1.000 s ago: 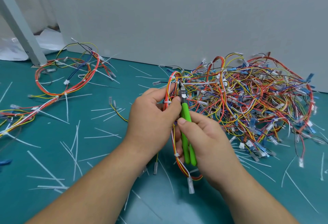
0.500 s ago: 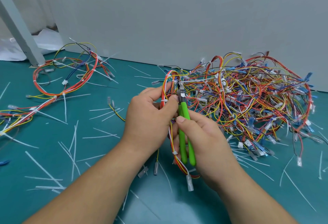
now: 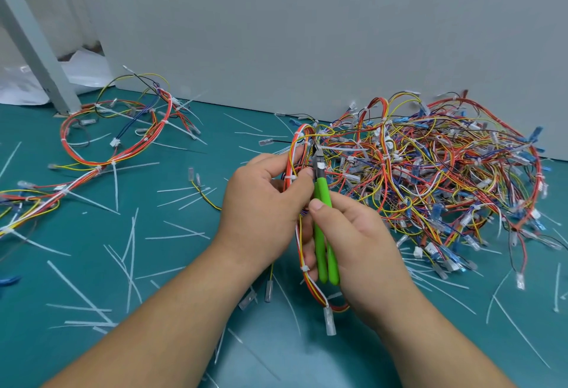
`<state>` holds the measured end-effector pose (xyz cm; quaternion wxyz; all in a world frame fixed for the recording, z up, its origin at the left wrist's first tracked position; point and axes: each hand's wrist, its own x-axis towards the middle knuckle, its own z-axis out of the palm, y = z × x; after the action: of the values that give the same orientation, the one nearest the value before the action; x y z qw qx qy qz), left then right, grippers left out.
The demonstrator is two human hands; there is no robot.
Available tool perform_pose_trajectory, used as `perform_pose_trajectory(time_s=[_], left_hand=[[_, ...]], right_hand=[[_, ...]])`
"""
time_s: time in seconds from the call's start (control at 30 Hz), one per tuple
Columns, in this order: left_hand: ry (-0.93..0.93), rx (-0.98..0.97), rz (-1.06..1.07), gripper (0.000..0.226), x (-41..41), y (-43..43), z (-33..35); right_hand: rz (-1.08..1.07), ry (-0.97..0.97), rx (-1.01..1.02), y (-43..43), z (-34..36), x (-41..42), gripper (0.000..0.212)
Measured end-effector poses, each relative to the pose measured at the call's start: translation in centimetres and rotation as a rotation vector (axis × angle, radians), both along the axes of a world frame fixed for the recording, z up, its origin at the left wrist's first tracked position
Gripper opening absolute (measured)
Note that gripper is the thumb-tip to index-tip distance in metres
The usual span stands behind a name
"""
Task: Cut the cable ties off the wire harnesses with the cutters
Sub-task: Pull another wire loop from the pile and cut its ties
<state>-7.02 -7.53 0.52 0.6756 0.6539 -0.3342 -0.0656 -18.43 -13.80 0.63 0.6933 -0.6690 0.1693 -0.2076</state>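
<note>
Head view: the left hand (image 3: 261, 203) grips a wire harness (image 3: 293, 148), with thumb and forefinger pinched on the red, white and yellow bundle right at a white cable tie (image 3: 290, 178). From that pinch the harness loops up and over to the far side. Its other run drops toward the person, passes a second white tie (image 3: 305, 269) below the fingers, and ends in a clear connector (image 3: 330, 323) near the wrists.

The right hand (image 3: 362, 249) is wrapped round the green handles of the cutters (image 3: 320, 249), with the thumb lying across them. The two handles sit close together. The metal head (image 3: 318, 158) points away from the person and sits just beyond the left thumb, against the loop of the harness. Whether the blades are on a tie cannot be told. A loose white strip (image 3: 344, 148) lies sideways just past the tip.

Right of the two hands, touching the held loop, a big tangled pile of harnesses (image 3: 445, 178) lies against the grey wall (image 3: 307, 34). Well off to the left of the grip, one more harness (image 3: 116, 135) lies in a ring on the teal mat (image 3: 307, 363), its tail trailing to the left edge. Cut tie strips (image 3: 132, 246) are scattered across the mat on both sides of the arms. A grey post (image 3: 33, 49) slants up at the far left, with white plastic sheet (image 3: 18, 86) behind it.
</note>
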Motion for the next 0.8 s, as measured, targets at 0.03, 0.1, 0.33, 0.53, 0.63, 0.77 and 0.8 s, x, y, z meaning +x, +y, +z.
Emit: perform_pose_trajectory(time_s=[0.03, 0.1, 0.33, 0.53, 0.63, 0.77, 0.8], left_hand=[[-0.001, -0.004, -0.001, 0.034, 0.0, 0.0, 0.0], [0.001, -0.008, -0.004, 0.035, 0.0, 0.0, -0.1], [0.079, -0.025, 0.059, 0.031, 0.2, 0.0, -0.3], [0.155, -0.013, 0.074, 0.023, 0.4, -0.2, -0.6], [0.173, -0.029, 0.08, 0.022, 0.6, -0.2, -0.7], [0.179, -0.056, 0.101, 0.021, 0.9, -0.1, -0.7], [0.178, -0.059, 0.104, 0.022, 0.9, -0.1, -0.7]], right_hand=[[0.002, 0.004, -0.002, 0.0, 0.0, 0.0, 0.023], [0.009, 0.003, -0.004, 0.0, 0.0, 0.0, 0.023], [-0.06, -0.03, 0.102, -0.3, 0.1, 0.1, 0.027], [-0.073, -0.11, 0.228, -0.6, 0.4, -0.2, 0.015], [-0.06, -0.151, 0.317, -0.8, 0.6, -0.6, 0.043], [-0.132, -0.252, 0.367, -1.2, 0.4, -0.5, 0.049], [-0.153, -0.272, 0.37, -1.4, 0.4, -0.5, 0.049]])
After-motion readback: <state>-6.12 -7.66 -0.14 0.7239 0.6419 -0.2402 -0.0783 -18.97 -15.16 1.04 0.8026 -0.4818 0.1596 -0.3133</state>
